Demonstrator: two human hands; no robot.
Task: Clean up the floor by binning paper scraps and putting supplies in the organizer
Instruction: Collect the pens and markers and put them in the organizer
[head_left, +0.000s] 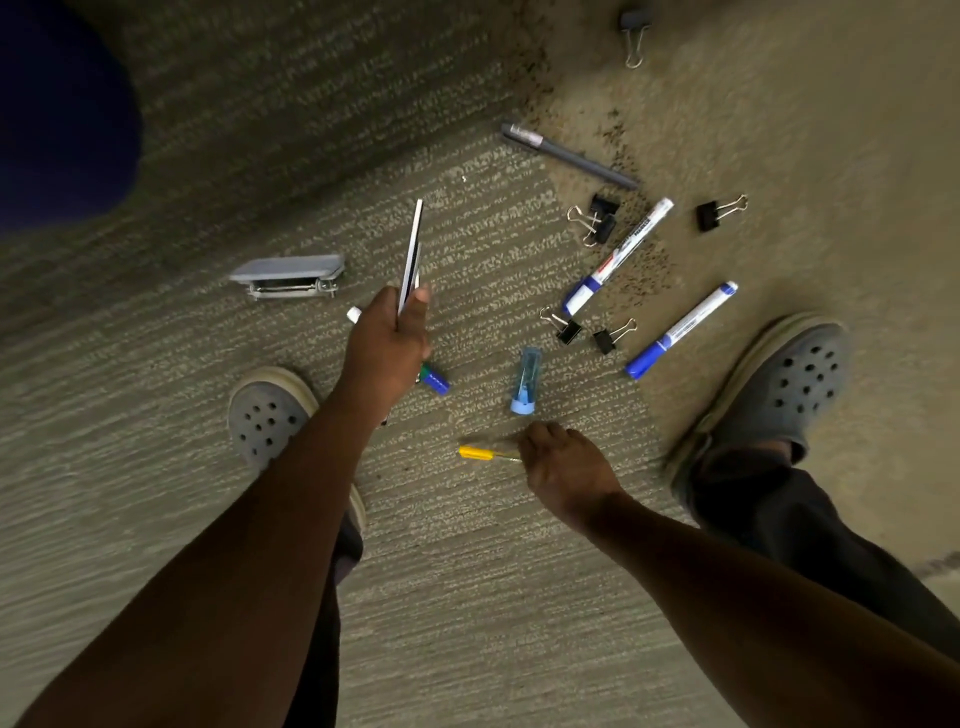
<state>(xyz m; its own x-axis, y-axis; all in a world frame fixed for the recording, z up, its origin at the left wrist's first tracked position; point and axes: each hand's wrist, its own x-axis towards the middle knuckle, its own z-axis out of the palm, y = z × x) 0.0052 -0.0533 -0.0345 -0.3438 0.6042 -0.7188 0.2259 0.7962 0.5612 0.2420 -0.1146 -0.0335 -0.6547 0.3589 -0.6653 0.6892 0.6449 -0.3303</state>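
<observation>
My left hand (387, 343) is shut on a couple of thin pens (411, 254) that stick up and away from it. Partly under that hand lies a marker with a blue cap (435, 378). My right hand (563, 467) reaches down to a yellow pen (480, 453) on the carpet and its fingers close around one end. A clear blue lead case (525, 382) lies just above the right hand. Two blue-capped whiteboard markers (618, 257) (680, 330), a grey pen (569, 155) and several black binder clips (597, 218) lie to the right.
A grey stapler (288, 275) lies on the carpet at the left. Another binder clip (635, 36) sits far at the top. My feet in grey clogs (267, 415) (789, 389) stand either side of the supplies. A dark blue shape (57, 114) fills the top left corner.
</observation>
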